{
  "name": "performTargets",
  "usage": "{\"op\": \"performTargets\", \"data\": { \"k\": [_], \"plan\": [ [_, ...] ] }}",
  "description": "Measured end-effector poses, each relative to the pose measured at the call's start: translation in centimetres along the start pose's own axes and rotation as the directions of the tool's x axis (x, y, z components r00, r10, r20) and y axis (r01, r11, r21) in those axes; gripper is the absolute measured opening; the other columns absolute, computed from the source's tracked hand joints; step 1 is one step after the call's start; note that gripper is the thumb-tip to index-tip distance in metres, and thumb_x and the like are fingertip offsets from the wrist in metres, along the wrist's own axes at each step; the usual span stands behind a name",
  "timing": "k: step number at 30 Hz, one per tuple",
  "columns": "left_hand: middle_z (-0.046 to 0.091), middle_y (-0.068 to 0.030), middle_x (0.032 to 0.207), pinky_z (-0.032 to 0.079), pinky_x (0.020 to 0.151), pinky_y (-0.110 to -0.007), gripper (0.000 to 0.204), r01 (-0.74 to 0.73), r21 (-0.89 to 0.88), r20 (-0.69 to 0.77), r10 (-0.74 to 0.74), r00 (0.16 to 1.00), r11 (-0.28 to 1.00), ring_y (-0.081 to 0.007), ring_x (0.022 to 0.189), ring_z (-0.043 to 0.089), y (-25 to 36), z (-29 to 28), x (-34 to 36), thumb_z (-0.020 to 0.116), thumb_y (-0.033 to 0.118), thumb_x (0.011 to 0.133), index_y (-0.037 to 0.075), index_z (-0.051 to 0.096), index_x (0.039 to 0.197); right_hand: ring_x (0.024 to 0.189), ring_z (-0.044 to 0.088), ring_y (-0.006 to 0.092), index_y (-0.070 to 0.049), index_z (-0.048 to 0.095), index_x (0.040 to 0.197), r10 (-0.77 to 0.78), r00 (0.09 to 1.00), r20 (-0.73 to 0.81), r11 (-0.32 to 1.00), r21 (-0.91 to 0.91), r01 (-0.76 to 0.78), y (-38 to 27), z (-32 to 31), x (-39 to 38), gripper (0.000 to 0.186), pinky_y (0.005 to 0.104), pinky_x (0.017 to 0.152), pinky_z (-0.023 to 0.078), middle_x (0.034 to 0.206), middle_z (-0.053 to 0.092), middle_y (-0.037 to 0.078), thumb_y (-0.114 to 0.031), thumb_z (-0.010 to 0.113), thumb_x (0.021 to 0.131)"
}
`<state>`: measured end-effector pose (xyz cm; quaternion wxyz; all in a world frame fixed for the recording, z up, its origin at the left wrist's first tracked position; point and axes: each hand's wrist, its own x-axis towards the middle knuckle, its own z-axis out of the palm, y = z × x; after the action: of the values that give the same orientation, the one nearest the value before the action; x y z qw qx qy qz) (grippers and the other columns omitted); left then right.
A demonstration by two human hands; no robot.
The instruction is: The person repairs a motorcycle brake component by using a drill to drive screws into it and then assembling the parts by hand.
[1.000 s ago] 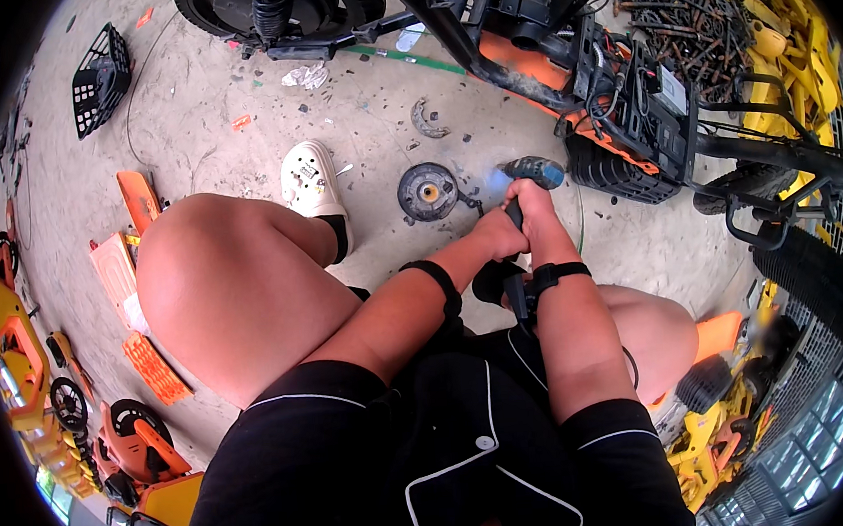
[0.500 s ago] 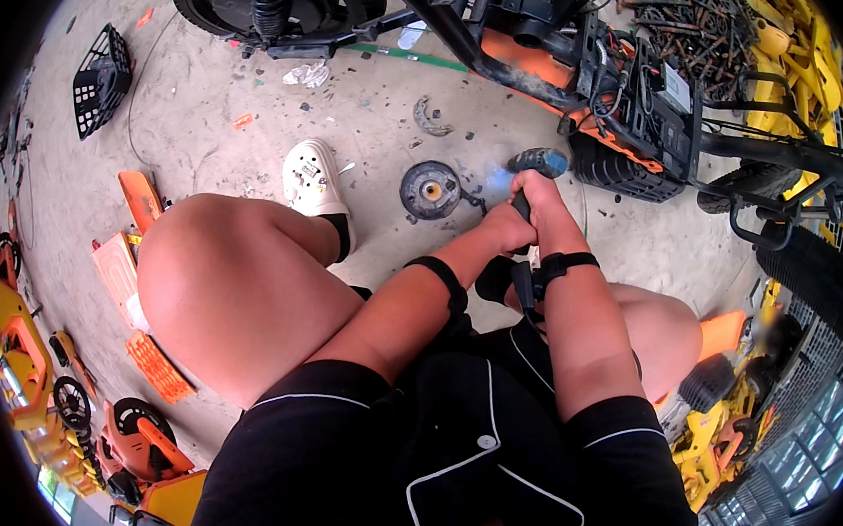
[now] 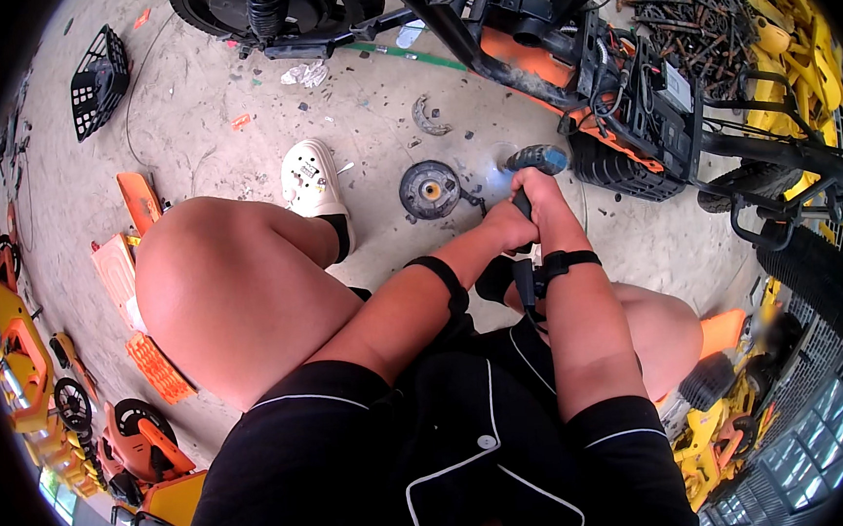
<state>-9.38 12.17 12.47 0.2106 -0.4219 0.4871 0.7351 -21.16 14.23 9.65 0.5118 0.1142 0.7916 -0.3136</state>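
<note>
Both hands on a blue power tool beside a round hub disc

The disc [image 3: 430, 190] lies on the concrete floor [image 3: 238, 149] (near the white shoe [image 3: 310, 181]). Left hand [image 3: 507, 226] and right hand [image 3: 541, 192] wrap their fingers round the tool [image 3: 537, 161]; a steady, square grip seems best.
</note>
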Motion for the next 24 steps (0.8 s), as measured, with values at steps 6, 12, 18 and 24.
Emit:
{"op": "performTargets", "data": {
  "k": [6,12,18,24],
  "plan": [
    [0.074,-0.0134,0.088,0.058,0.058,-0.036,0.058,0.003,-0.028,0.005,-0.002,1.000,1.000,-0.0215,0.072,0.072,-0.5,0.4,1.0,0.088,0.026,0.065,-0.008,0.066,0.106,0.056,0.060,0.0288,0.002,0.061,0.072,-0.034,0.998,0.043,0.999,0.043,0.032,0.4,-0.4,1.2,0.012,0.0420,0.056,0.051,0.067,0.059,0.015,-0.008,0.064,0.066],
    [0.074,-0.0129,0.087,0.059,0.055,-0.037,0.054,0.008,-0.026,0.051,-0.007,0.999,1.000,-0.0218,0.071,0.072,-0.3,0.0,0.9,0.088,0.025,0.066,-0.008,0.067,0.103,0.056,0.060,0.0283,0.002,0.060,0.072,0.001,0.999,0.035,0.999,0.054,-0.003,0.1,-0.1,0.7,0.012,0.0419,0.056,0.051,0.068,0.059,0.014,-0.008,0.065,0.067],
    [0.073,-0.0114,0.085,0.059,0.056,-0.037,0.046,0.008,-0.036,0.009,-0.008,1.000,0.999,-0.0214,0.070,0.071,0.2,-0.1,0.1,0.088,0.022,0.066,-0.004,0.069,0.099,0.056,0.060,0.0281,0.003,0.061,0.073,0.024,1.000,0.011,0.999,0.049,-0.024,-0.2,0.0,0.3,0.012,0.0417,0.057,0.051,0.068,0.059,0.014,-0.007,0.065,0.067],
    [0.073,-0.0118,0.084,0.060,0.056,-0.037,0.046,0.014,-0.018,0.012,-0.013,1.000,1.000,-0.0216,0.070,0.071,-0.1,-0.2,0.5,0.087,0.022,0.066,-0.004,0.068,0.099,0.057,0.060,0.0278,0.003,0.062,0.071,0.004,0.999,0.040,0.999,0.036,-0.005,-0.4,0.0,0.0,0.012,0.0407,0.057,0.050,0.066,0.060,0.015,-0.008,0.064,0.067]
  ]
}}
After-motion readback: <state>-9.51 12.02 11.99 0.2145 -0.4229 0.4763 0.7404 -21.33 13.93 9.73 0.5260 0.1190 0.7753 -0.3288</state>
